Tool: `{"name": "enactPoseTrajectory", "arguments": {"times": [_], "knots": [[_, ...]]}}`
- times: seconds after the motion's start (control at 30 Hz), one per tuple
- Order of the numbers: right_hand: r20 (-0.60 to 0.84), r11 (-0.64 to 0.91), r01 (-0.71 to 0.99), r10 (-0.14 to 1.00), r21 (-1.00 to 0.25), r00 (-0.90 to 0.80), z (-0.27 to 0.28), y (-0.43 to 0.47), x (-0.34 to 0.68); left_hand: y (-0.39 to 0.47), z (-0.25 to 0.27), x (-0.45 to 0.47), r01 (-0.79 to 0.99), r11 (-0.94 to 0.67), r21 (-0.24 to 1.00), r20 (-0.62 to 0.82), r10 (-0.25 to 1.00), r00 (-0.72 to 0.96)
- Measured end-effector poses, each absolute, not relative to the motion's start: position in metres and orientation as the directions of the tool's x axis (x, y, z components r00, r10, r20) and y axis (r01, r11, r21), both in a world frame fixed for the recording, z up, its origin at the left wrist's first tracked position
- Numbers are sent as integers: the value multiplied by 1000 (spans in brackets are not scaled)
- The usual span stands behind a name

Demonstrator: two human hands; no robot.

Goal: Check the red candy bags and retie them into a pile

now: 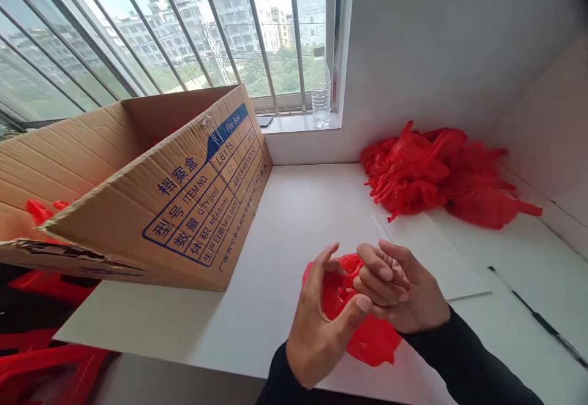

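Observation:
A crumpled red plastic bag [374, 340] lies on the white table under both my hands. My left hand [324, 325] is open over the bag's left side, thumb and fingers bent apart in a C shape. Beside it, my right hand [404, 288] is turned partly palm up, fingers loosely curled and thumb standing apart. I see nothing held in either hand. The right fingers come close to the left thumb; whether they touch is hard to tell. Part of the bag is hidden behind the hands.
A large open cardboard box [193, 209] with red material inside stands on the left. Red plastic bags [427, 172] are heaped by the wall. A pen [544, 322] and a flat white board [441, 258] lie rightward. A plastic bottle [321, 92] stands on the windowsill.

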State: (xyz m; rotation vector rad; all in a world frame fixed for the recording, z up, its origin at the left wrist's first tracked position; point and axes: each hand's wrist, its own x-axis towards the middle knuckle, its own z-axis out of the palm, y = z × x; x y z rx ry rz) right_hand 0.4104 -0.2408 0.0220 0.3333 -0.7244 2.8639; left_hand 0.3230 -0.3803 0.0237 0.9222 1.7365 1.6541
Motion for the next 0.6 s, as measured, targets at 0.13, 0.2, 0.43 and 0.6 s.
{"name": "enactPoseTrajectory", "arguments": {"times": [0.13, 0.2, 0.43, 0.6], "knots": [[101, -102, -194, 573, -976, -814, 34, -220, 454, -400, 19, 301, 349, 190, 918, 101, 738, -667], [175, 362, 60, 581, -930, -795, 26, -223, 463, -406, 17, 296, 371, 191, 909, 115, 740, -663], [354, 835, 305, 487, -459, -799, -8, -237, 471, -414, 23, 293, 333, 114, 936, 212, 572, -793], [195, 769, 312, 487, -558, -851, -10, -235, 472, -408, 28, 295, -357, -220, 908, -51, 786, -616]]}}
